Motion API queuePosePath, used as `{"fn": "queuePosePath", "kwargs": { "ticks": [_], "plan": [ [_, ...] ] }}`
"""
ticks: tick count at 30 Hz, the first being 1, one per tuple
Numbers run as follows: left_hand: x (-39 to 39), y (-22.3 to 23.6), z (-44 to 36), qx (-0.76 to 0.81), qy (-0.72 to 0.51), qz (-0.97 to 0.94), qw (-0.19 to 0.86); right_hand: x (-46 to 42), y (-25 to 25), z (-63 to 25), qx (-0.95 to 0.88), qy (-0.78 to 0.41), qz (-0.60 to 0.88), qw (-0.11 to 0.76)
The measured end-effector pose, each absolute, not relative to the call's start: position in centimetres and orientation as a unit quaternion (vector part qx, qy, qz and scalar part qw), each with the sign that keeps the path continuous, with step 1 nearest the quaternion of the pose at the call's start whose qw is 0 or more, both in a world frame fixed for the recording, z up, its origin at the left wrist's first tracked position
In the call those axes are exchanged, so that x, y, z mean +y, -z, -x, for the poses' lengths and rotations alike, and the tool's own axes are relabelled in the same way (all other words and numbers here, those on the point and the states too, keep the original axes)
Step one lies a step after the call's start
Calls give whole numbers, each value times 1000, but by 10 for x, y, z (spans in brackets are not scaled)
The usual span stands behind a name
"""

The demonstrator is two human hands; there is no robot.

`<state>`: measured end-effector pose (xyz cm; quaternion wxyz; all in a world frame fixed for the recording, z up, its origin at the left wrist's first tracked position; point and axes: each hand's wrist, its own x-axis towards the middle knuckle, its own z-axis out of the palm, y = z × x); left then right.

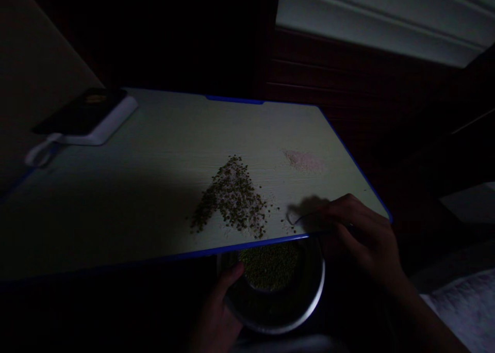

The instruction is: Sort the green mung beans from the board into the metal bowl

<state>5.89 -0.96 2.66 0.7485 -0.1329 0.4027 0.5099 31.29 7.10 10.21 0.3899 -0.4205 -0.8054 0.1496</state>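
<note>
The scene is very dark. My left hand [218, 311] grips the rim of a round metal bowl [305, 311] held just below the near edge of a pale, blue-edged table [154, 188]; green beans [270, 265] lie in the bowl. My right hand [359, 234] rests at the table's near right edge above the bowl, fingers curled and pointing left. A pile of green beans mixed with pale grains [232, 195] lies on the table to its left. A small heap of pinkish grains [305, 160] lies further back.
A white power bank [104, 128] with a dark phone [81, 113] on it and a white cable [38, 154] sits at the table's far left. A dark wooden wall rises behind the table. Pale fabric [467, 306] shows at lower right.
</note>
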Motion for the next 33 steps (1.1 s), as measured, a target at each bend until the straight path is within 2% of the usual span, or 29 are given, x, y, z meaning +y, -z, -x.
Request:
{"fn": "queuePosePath", "kwargs": {
  "ticks": [6, 23, 28, 33],
  "plan": [
    [-14, -22, -52, 430, -496, 132, 743, 73, -103, -309, -804, -143, 411, 407],
    [-14, -17, -48, 448, -488, 167, 730, 75, -94, -320, -808, -192, 406, 382],
    [-21, -10, -41, 500, -483, 165, 699, 71, -93, -323, -804, -196, 417, 376],
    [-15, -11, -49, 490, -465, 131, 726, 69, -93, -323, -803, -200, 416, 376]
  ]
}}
